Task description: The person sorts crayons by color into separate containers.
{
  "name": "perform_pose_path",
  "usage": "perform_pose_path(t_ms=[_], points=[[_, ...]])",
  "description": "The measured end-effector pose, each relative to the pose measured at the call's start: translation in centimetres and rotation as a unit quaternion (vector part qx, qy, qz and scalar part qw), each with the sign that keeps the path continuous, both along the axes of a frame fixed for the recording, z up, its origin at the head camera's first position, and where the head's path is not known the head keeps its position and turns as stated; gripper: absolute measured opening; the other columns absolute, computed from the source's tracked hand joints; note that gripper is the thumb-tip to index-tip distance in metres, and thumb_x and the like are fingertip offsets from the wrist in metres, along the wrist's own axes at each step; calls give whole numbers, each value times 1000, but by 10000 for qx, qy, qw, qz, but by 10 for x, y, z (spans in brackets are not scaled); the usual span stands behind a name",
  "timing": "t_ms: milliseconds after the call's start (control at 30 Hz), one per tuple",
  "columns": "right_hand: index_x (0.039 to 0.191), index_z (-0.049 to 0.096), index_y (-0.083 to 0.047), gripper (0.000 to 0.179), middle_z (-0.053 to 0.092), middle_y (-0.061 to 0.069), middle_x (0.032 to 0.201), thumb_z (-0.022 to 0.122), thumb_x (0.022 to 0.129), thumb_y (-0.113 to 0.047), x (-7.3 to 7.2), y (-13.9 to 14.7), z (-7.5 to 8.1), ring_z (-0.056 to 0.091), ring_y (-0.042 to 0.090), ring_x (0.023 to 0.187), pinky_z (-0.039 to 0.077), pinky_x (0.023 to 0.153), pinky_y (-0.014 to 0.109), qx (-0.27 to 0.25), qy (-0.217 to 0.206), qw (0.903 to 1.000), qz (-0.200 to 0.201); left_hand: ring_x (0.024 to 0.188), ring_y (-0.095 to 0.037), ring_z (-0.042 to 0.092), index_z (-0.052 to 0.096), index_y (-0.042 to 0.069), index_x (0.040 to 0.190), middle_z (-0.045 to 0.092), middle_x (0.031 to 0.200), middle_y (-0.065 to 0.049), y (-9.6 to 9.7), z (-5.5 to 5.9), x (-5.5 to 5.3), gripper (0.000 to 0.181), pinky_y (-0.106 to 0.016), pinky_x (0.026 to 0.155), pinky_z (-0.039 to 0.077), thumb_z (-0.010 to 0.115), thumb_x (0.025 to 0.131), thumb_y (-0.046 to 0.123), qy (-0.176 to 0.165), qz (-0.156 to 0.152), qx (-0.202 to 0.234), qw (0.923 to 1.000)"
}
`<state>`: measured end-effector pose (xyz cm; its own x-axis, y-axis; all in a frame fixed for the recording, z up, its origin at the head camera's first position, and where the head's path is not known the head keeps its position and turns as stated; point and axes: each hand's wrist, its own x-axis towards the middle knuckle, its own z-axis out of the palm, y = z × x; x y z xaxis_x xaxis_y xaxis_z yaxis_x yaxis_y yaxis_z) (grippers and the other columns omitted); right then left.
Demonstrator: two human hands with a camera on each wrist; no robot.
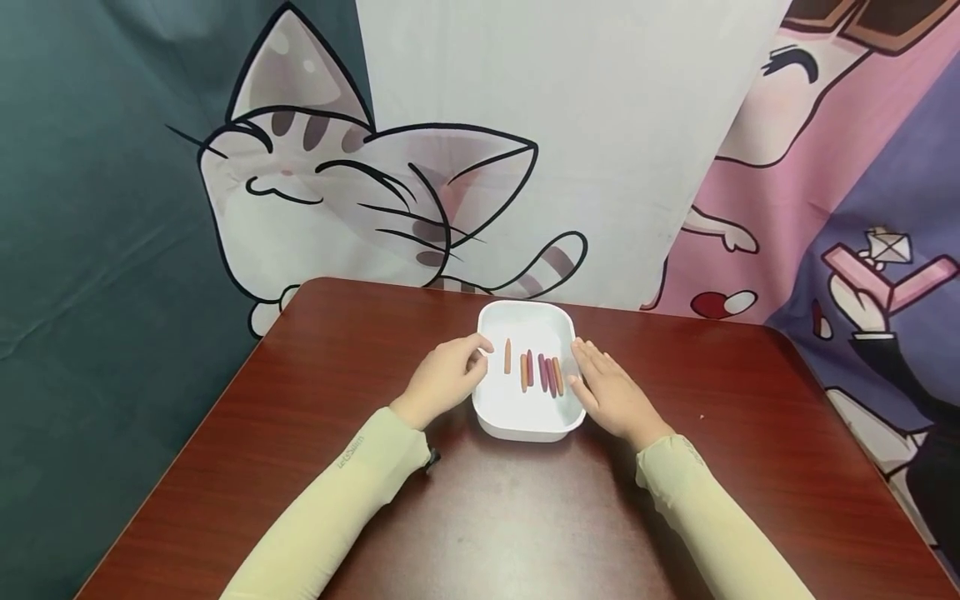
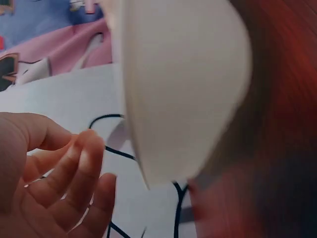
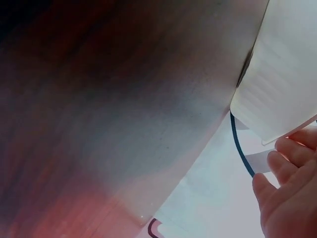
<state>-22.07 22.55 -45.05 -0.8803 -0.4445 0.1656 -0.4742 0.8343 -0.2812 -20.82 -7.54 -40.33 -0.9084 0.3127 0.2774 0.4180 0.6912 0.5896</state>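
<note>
A white rectangular tray (image 1: 525, 421) with rounded corners stands on the table. Inside it lie several short crayon-like sticks, some orange, some purple-red; one orange stick (image 1: 507, 356) lies apart on the left. My left hand (image 1: 447, 375) is at the tray's left rim, its fingers loosely bent. No object shows between that hand's fingers (image 2: 91, 153) in the left wrist view. On the other side, my right hand (image 1: 615, 392) lies along the right rim with nearly straight fingers. The right wrist view shows those fingertips (image 3: 285, 146) by the tray's edge.
The tray rests on a reddish-brown wooden table (image 1: 480, 525), near its far edge. Behind hangs a cloth backdrop (image 1: 615, 108) printed with a cartoon cat and other figures. A tiny light speck (image 1: 701, 416) lies on the table to the right.
</note>
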Motion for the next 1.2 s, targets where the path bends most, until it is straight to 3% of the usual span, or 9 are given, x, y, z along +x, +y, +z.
perform_pose_path(t_ms=[167,300,433,700,867,1067,1200], points=[[154,39,-1,59,38,19,159,50,105,-32,-3,4,0,31,38,148,23,120,57,80,196,9998,-50,73,-15,59,69,11,114,67,95,-1,-16,-6,-8,22,-31,62,50,54,98,13,513,163,-760,9957],[152,45,-6,56,42,19,156,50,104,-34,-11,11,3,34,38,146,23,119,58,244,367,9989,-183,84,-23,67,67,9,115,70,103,-7,-31,-8,-25,23,-40,69,56,54,97,13,893,222,-1364,9864],[153,43,-6,56,42,20,156,48,105,-35,-23,22,9,37,39,144,25,118,59,274,408,9980,-404,93,-32,67,66,7,116,68,105,-11,-49,-11,-45,23,-48,79,55,54,97,12,1075,394,-1965,9738],[158,30,-6,62,32,22,160,43,107,-39,-51,53,12,28,43,147,19,117,65,603,164,9930,-1007,125,-38,50,57,9,136,56,134,-15,-70,-10,-79,39,-62,101,39,58,98,15,660,826,-2677,9577],[160,27,-10,62,26,20,163,38,107,-41,-59,71,13,19,45,149,10,115,72,752,-58,9870,-1418,148,-42,25,41,18,154,34,159,-16,-77,-19,-91,59,-77,110,17,60,98,21,380,925,-3087,9459],[163,16,-24,71,14,21,166,37,104,-57,-59,86,18,4,50,150,-10,106,81,888,-404,9772,-1885,154,-43,-5,14,33,163,7,170,-8,-84,-31,-100,71,-83,106,1,50,104,49,195,1171,-3031,9455],[163,12,-32,81,6,20,168,35,97,-73,-59,88,22,-5,52,150,-17,100,83,900,-490,9733,-2052,153,-41,-15,12,37,163,-1,171,-6,-85,-32,-102,72,-83,106,-3,40,102,64,250,1236,-2878,9494]])
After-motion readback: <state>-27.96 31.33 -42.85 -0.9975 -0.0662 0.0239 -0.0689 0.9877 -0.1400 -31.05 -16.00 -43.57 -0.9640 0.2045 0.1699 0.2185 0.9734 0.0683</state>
